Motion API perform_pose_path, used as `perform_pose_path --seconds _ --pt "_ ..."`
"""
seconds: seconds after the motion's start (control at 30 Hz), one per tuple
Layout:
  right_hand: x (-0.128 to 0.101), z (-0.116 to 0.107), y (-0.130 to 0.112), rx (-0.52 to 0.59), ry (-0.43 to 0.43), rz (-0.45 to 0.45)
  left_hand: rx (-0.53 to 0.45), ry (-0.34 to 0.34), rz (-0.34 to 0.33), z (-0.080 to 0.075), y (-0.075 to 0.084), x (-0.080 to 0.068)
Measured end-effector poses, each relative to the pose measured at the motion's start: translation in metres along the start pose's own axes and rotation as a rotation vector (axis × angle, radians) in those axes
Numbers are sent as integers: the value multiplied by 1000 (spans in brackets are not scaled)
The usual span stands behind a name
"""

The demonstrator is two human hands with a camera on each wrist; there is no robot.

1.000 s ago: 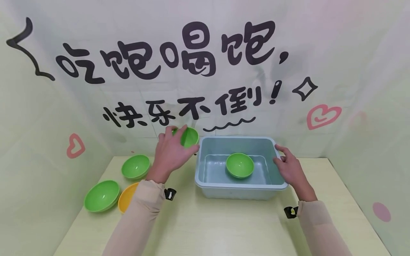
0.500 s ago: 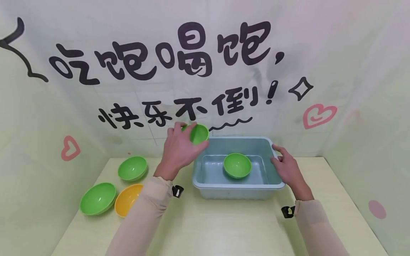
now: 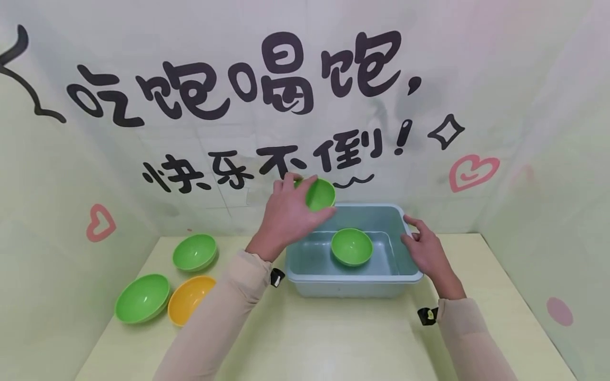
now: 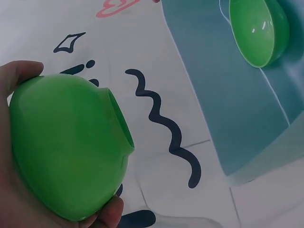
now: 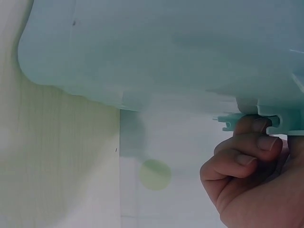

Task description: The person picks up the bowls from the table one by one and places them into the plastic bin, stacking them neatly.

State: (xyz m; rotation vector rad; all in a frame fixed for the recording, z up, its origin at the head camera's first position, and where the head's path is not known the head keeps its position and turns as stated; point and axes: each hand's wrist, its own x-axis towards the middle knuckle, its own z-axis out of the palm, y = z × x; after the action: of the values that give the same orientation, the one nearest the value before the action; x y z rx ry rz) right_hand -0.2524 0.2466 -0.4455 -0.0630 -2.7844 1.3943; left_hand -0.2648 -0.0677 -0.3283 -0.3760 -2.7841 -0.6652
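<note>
My left hand [image 3: 292, 214] holds a small green bowl [image 3: 321, 196] raised above the back-left part of a blue plastic basin [image 3: 352, 289]. The left wrist view shows the outside of this bowl [image 4: 66, 142], tipped on its side, with fingers and thumb around it. Inside the basin another green bowl [image 3: 351, 247] sits upright on the bottom. At the basin's right rim, my right hand [image 3: 427, 248] grips the edge. From the right wrist, the hand's curled fingers [image 5: 237, 159] show under the rim, beside the basin's outer wall [image 5: 142, 57].
To the left on the pale table [image 3: 333, 338] stand a green bowl [image 3: 194, 252], a larger green bowl [image 3: 143, 299] and a yellow bowl [image 3: 190, 299], partly hidden by the left sleeve. A printed wall sheet [image 3: 200, 143] hangs close behind the basin.
My left hand has carried the green bowl to the right and slightly up, from beside the basin to over its back-left part. The right hand keeps its grip on the rim.
</note>
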Motion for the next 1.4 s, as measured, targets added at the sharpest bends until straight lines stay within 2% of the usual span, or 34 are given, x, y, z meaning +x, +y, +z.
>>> perform_pose_path --seconds 0.17,0.37,0.57,0.7,0.8,1.07,1.4 --pt "0 -1 -2 8 -11 5 15 8 57 3 8 7" --pt "-1 -3 -3 -7 -10 9 -36 -16 134 12 13 13" --pt "1 -3 -1 -2 -19 11 -49 -11 298 18 13 20" --pt "1 -3 -1 3 -23 18 -10 0 429 23 9 27" --pt "1 -3 0 9 -24 20 20 3 495 28 6 32" --pt "1 -2 0 14 -32 33 26 -36 543 44 2 40" --pt "0 -2 0 3 -25 24 15 -98 518 58 5 43"
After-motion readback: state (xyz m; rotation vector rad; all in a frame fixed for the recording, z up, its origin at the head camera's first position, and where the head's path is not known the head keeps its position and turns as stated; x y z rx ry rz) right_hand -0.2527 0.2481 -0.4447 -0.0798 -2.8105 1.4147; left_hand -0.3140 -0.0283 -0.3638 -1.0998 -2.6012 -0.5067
